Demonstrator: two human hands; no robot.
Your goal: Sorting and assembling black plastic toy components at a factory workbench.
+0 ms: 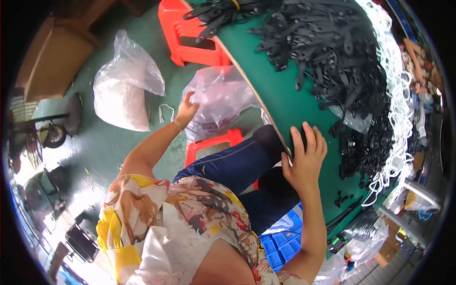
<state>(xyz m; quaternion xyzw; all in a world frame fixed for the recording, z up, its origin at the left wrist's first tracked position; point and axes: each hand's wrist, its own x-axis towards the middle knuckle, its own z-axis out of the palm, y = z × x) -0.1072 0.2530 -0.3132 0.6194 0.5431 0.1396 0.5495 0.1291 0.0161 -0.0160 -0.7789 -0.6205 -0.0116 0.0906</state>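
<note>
My left hand reaches out to the left, at the near-left edge of a clear plastic bag with pinkish contents. Its fingers are loosely bent with a gap between them; I cannot tell how firmly they touch the bag. The bag rests on or against a red plastic stool. Spread flat on the green tabletop, my right hand has its thumb at the wooden-coloured table edge and holds nothing. Beyond it lies a large heap of black strap-like plastic pieces.
White looped cords run along the table's far right side. Small black parts lie near them. Another red stool stands by the table. A filled white plastic bag sits on the floor. A blue crate is beneath my right arm.
</note>
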